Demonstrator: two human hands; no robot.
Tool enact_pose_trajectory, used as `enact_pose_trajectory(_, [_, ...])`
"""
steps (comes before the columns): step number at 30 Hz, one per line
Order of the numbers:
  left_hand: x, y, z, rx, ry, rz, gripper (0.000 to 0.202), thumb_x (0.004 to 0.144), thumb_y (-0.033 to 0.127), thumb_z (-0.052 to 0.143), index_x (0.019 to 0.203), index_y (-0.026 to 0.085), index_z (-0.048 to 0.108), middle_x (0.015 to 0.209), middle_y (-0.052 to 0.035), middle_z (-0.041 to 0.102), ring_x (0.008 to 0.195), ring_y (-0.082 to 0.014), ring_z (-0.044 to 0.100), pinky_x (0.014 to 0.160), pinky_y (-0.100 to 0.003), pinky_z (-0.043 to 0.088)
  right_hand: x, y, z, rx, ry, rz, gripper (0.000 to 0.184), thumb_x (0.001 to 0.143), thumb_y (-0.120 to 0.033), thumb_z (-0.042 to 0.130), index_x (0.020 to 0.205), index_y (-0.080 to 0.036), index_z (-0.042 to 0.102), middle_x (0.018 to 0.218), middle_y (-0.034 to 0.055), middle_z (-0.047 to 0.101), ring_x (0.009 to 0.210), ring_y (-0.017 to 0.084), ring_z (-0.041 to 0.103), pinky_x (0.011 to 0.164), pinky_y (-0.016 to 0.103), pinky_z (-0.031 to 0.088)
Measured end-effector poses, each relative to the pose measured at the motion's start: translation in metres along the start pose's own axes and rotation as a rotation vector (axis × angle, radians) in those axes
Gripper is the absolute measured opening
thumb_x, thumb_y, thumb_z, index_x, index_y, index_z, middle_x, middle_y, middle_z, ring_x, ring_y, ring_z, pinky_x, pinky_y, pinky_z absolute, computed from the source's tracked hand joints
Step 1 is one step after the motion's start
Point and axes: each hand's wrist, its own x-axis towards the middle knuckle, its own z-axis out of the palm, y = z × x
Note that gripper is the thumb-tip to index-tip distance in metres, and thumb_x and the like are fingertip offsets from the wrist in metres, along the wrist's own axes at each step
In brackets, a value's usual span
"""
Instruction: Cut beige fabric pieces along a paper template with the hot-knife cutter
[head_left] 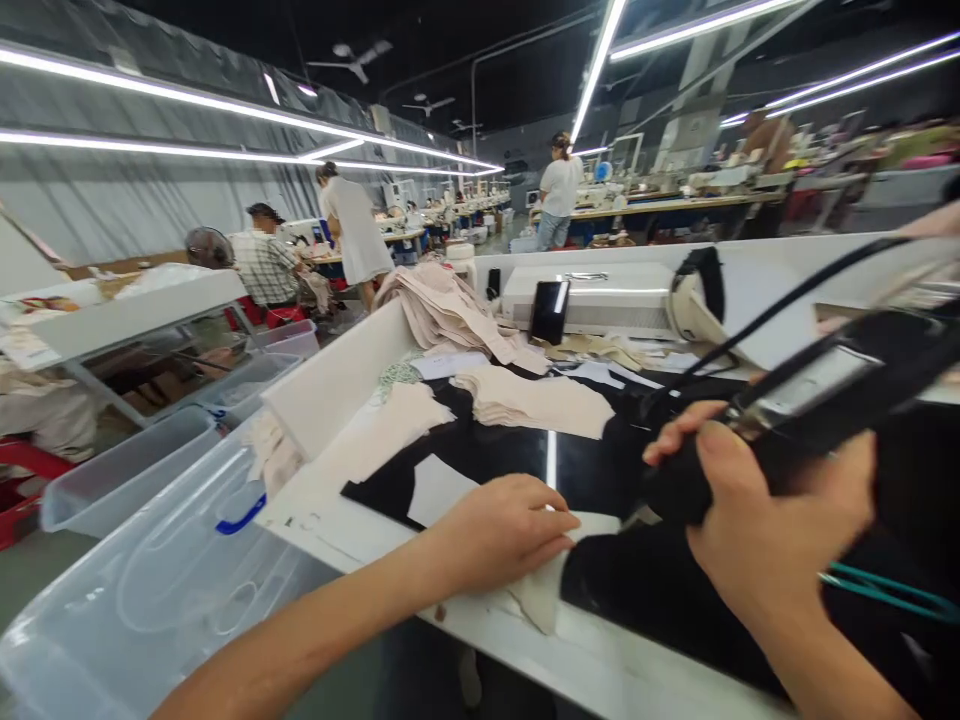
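Left of the left hand, well apart from its grip, a clear plastic tub with a blue handle stands below a white tabletop. Nearer that hand, a stiff-looking white flat piece lies on a glossy black sheet. The left fingers bend down onto a thin, cream-coloured cloth piece that droops over the table edge; whether they pinch it or only press it, I cannot tell. Just beyond that grip sits a layered stack of cream cloth pieces, soft and irregular in outline. Right of it, the right hand is wrapped around a long black tool with a silver metal plate (too blurred to identify), and a black cord arches up beyond this grip. The cream cloth could slide off or crease if the left fingers lift, since part of it overhangs; the slick sheet could let it skid. The cord, if it sags, could snag and drag the stack. Right of the right wrist, a thin teal loop, smooth-looking and elongated, lies against the dark area.
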Motion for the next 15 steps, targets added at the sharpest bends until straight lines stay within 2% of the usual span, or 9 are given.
enact_pose_trajectory(2, [0.004, -0.001, 0.002, 0.001, 0.038, 0.008, 0.023, 0.122, 0.029, 0.063, 0.129, 0.016, 0.081, 0.126, -0.0128, 0.083, 0.115, -0.0243, 0.079, 0.105, -0.04, 0.068, 0.007, -0.002, 0.004, -0.021, 0.0, -0.061, 0.046, 0.085, -0.042, 0.104, 0.103, -0.032, 0.062, 0.083, -0.0041, 0.076, 0.061, 0.021, 0.068, 0.059, 0.035, 0.063])
enact_pose_trajectory(6, [0.011, -0.002, 0.005, 0.014, 0.059, 0.026, 0.024, 0.123, 0.026, 0.058, 0.125, 0.017, 0.08, 0.122, -0.0099, 0.08, 0.112, -0.0236, 0.076, 0.102, -0.038, 0.066, 0.018, 0.002, 0.005, -0.003, -0.008, -0.124, 0.045, 0.09, -0.042, 0.101, 0.106, -0.03, 0.061, 0.085, -0.0045, 0.074, 0.059, 0.018, 0.068, 0.058, 0.033, 0.062])
enact_pose_trajectory(15, [0.027, 0.005, 0.013, 0.089, 0.027, 0.092, 0.018, 0.12, 0.022, 0.063, 0.125, 0.017, 0.079, 0.115, -0.0084, 0.076, 0.103, -0.0235, 0.072, 0.095, -0.037, 0.066, 0.018, 0.005, 0.003, -0.038, -0.059, -0.134, 0.049, 0.094, -0.05, 0.099, 0.111, -0.028, 0.06, 0.086, -0.0076, 0.073, 0.06, 0.015, 0.069, 0.059, 0.03, 0.063])
